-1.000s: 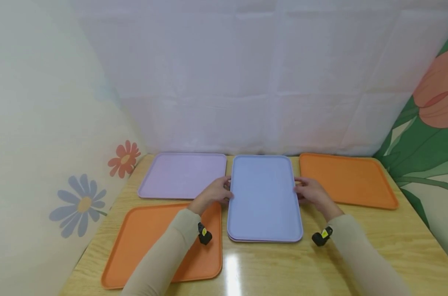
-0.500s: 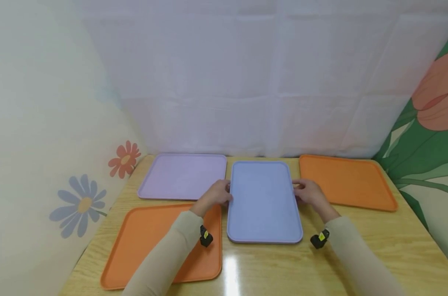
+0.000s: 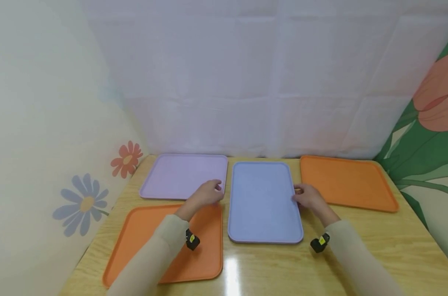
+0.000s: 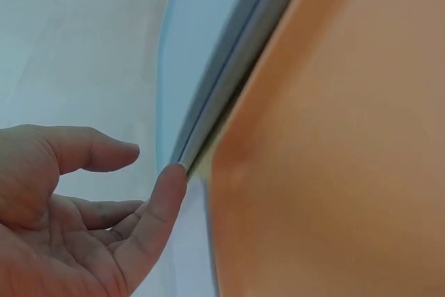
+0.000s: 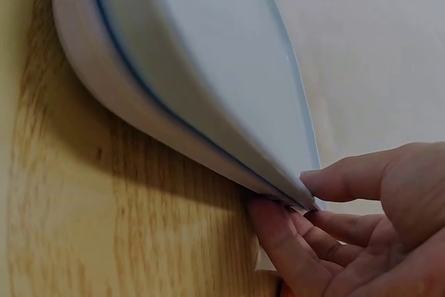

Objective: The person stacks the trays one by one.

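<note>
A blue rectangular tray (image 3: pixel 265 201) lies in the middle of the table, stacked on a paler tray (image 5: pixel 80 53) whose side wall shows beneath it in the right wrist view. My right hand (image 3: pixel 309 196) is at the stack's right edge. There the thumb rests on the blue rim, with bent fingers against the side and underneath. To the left, my left hand (image 3: pixel 208 192) is off the stack in the head view, fingers loosely bent and nothing between them. It hovers over the near right corner of a lavender tray (image 3: pixel 185 174).
An orange tray (image 3: pixel 198 263) lies front left under my left forearm. Another orange tray (image 3: pixel 347 183) sits at the back right. Behind the wooden table (image 3: pixel 268 267) hangs a white cloth (image 3: pixel 246 82), and painted walls stand on both sides.
The blue tray's far edge has come down toward me onto the tray beneath. My left hand has let go and moved left, while my right hand stays at the right edge.
</note>
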Demonstrator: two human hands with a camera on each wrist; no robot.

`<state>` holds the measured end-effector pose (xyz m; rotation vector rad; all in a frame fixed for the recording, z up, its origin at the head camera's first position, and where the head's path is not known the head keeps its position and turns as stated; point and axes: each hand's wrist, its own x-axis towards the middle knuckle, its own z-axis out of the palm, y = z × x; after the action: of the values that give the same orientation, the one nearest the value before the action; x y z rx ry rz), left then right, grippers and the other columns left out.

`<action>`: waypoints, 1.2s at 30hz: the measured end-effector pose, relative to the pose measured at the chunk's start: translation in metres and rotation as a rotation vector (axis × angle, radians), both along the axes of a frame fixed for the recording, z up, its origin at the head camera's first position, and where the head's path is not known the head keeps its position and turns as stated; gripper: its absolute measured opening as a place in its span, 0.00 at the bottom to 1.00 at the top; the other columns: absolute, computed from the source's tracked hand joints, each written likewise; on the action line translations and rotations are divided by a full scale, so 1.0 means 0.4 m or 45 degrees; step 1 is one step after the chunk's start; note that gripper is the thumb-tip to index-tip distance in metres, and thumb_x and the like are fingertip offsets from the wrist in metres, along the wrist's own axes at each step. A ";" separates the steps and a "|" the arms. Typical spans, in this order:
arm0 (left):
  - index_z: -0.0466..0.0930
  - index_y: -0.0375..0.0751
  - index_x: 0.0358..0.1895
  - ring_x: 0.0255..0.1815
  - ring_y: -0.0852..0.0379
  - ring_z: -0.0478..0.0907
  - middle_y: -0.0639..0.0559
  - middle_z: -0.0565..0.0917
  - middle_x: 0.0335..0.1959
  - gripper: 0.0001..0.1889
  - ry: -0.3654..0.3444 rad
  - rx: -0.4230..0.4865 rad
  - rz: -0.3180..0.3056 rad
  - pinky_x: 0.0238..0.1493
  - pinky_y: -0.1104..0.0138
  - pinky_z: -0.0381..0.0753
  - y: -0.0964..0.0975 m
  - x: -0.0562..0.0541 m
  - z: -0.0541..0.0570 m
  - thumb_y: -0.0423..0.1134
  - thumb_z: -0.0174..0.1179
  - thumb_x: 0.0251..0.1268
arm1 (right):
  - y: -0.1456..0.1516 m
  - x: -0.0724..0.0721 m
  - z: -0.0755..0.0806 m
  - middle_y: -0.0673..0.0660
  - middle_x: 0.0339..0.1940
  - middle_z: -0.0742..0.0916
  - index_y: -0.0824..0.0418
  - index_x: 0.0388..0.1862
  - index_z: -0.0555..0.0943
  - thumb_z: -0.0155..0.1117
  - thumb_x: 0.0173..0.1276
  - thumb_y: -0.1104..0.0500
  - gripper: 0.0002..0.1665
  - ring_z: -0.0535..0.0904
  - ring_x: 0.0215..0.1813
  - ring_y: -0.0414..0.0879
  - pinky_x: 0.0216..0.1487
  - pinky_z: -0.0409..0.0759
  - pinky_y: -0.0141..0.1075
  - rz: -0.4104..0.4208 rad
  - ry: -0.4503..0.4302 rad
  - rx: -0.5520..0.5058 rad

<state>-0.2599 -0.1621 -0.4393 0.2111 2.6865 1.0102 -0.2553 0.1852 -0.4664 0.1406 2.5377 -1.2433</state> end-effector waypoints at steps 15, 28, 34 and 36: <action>0.67 0.20 0.67 0.54 0.35 0.81 0.28 0.80 0.57 0.30 0.130 -0.126 0.092 0.53 0.48 0.83 -0.242 0.089 0.042 0.37 0.59 0.67 | 0.016 0.025 -0.005 0.74 0.57 0.79 0.77 0.72 0.64 0.60 0.69 0.68 0.35 0.81 0.54 0.60 0.51 0.86 0.48 0.045 -0.030 -0.108; 0.61 0.18 0.69 0.60 0.28 0.75 0.21 0.73 0.62 0.31 0.074 -0.150 0.252 0.55 0.45 0.82 -0.418 0.183 0.061 0.37 0.56 0.73 | 0.008 0.029 -0.015 0.73 0.61 0.76 0.70 0.76 0.63 0.57 0.71 0.69 0.35 0.78 0.56 0.59 0.52 0.85 0.49 0.001 -0.058 -0.099; 0.59 0.16 0.69 0.62 0.23 0.71 0.18 0.70 0.63 0.32 0.077 -0.181 0.296 0.58 0.39 0.78 -0.482 0.220 0.061 0.38 0.55 0.73 | 0.003 0.030 -0.009 0.72 0.60 0.77 0.70 0.76 0.63 0.57 0.71 0.69 0.35 0.78 0.55 0.58 0.51 0.86 0.48 0.011 -0.053 -0.081; 0.58 0.14 0.69 0.62 0.23 0.70 0.17 0.69 0.63 0.32 0.068 -0.174 0.298 0.58 0.39 0.77 -0.497 0.230 0.062 0.37 0.55 0.73 | 0.002 0.030 -0.009 0.72 0.59 0.78 0.71 0.76 0.63 0.57 0.71 0.69 0.35 0.79 0.54 0.58 0.50 0.86 0.47 0.015 -0.047 -0.081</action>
<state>-0.1677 -0.3607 -0.4144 -0.1071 2.8650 0.8877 -0.2434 0.1858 -0.4698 0.1330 2.4610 -1.3033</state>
